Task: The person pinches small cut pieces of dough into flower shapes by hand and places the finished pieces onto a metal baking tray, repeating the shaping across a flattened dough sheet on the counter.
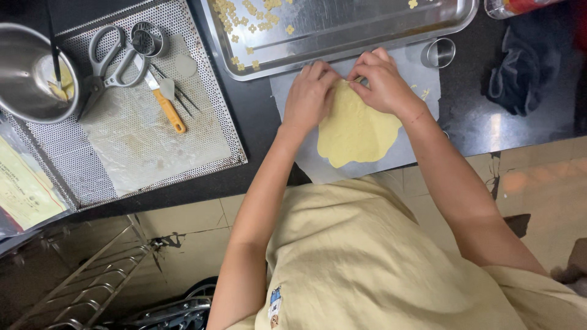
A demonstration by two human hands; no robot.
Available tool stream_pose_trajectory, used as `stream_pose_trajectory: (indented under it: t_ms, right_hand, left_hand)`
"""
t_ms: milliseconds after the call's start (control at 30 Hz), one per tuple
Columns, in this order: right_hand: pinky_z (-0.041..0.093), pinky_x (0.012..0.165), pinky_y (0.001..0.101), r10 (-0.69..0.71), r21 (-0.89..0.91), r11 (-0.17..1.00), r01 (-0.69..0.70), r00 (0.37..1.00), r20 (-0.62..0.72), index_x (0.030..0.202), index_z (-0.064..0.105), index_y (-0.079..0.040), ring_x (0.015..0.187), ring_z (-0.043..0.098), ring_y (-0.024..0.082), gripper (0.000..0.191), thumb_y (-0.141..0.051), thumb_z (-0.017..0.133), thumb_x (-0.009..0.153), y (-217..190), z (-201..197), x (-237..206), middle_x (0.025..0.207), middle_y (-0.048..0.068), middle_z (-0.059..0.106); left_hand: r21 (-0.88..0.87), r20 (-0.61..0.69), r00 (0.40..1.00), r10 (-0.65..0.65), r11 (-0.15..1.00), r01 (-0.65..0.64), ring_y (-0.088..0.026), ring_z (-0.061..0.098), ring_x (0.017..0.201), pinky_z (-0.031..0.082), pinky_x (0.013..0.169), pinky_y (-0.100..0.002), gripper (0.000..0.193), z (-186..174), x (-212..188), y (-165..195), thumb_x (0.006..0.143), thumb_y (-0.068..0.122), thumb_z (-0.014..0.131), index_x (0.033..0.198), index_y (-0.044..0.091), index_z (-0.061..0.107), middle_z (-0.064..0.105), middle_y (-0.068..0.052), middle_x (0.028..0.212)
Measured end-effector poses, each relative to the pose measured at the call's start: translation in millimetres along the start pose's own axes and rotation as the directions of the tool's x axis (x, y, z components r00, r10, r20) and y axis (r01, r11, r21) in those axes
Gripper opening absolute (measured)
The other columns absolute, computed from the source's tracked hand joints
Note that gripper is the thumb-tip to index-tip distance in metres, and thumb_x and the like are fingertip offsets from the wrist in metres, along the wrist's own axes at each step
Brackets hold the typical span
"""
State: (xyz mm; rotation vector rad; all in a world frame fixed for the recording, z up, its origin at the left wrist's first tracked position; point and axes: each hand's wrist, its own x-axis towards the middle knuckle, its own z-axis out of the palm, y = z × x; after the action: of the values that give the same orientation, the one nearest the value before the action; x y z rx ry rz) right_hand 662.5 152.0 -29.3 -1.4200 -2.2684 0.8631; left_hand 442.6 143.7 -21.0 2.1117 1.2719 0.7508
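Rolled sheet of pale yellow dough (354,131), thin and irregular in outline, lying flat on a grey parchment sheet (422,79) spread over the dark counter (263,122), so that the dough can be worked without sticking to the counter. Left hand (310,95) rests on the dough's far-left edge, fingers curled and pressed down, apparently steadying the sheet. Right hand (384,82) sits at the dough's far edge just beside the left, fingertips pinched narrow on a small bit at the rim; what exactly is between them is too small to tell. Directly beyond the dough: a steel baking tray (440,24), its near rim almost touching the knuckles, carrying many small flower-shaped dough cutouts (244,18) clustered toward its left end, close enough that pieces need only a short reach. Right of the dough, on the parchment's far corner: a small round metal cutter (438,52), standing on its rim. Further right of the dough: a dark crumpled cloth (520,64). Left of the dough, well apart: a perforated metal tray (153,146) lined with paper, holding grey-handled scissors (110,58), a yellow-handled small tool (165,101), thin tweezers (177,91) and another ring cutter (147,38). Far left of the dough: a steel bowl (27,73) overlapping that tray's corner.
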Motion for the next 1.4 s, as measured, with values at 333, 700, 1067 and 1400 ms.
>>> stream_pose_trajectory:
  t_ms: [333,700,1067,1400]
  right_hand:
    - [0.042,0.103,0.0407,-0.016,0.051,0.999,0.015,1.0,0.003,0.094,0.071,-0.006,0.113,0.05,0.03,0.011,-0.013,0.079,0.089,-0.3,-5.1,0.1,0.108,0.005,0.062]
    - [0.044,0.101,0.0403,0.015,0.077,0.997,-0.012,0.999,-0.039,0.094,0.071,-0.006,0.111,0.052,0.031,0.009,-0.008,0.078,0.089,0.0,-6.0,-2.9,0.106,0.006,0.063]
    - [0.046,0.098,0.0403,0.018,0.04,0.999,-0.012,0.988,-0.154,0.097,0.07,-0.005,0.11,0.055,0.031,0.01,-0.005,0.077,0.09,-2.6,-1.8,-2.6,0.107,0.008,0.062]
    - [0.048,0.098,0.038,-0.049,0.087,0.994,0.061,0.989,-0.138,0.102,0.075,-0.006,0.113,0.055,0.029,0.017,-0.002,0.073,0.086,-15.7,-10.9,-10.4,0.11,0.007,0.061]
  left_hand:
    - [0.113,0.183,0.983,0.003,0.993,-0.024,-0.027,0.053,0.11,0.043,0.091,-0.043,0.013,26.7,23.0,-11.7,0.075,0.012,0.077,0.088,0.008,0.074,0.062,-0.005,0.105]
    - [0.022,0.218,0.975,-0.048,0.999,0.044,-0.027,0.055,0.11,0.044,0.093,-0.043,0.014,30.2,21.9,-11.7,0.077,0.015,0.079,0.089,0.009,0.076,0.065,-0.004,0.102]
    - [-0.127,0.23,0.97,-0.077,0.986,0.109,-0.032,0.055,0.109,0.046,0.096,-0.043,0.013,29.3,21.2,-20.2,0.088,0.016,0.07,0.092,0.004,0.074,0.066,-0.009,0.106]
    - [-0.257,0.282,0.943,-0.176,0.933,0.251,-0.036,0.057,0.111,0.045,0.098,-0.044,0.017,31.0,22.4,-27.0,0.09,0.014,0.063,0.093,0.0,0.072,0.065,-0.016,0.112]
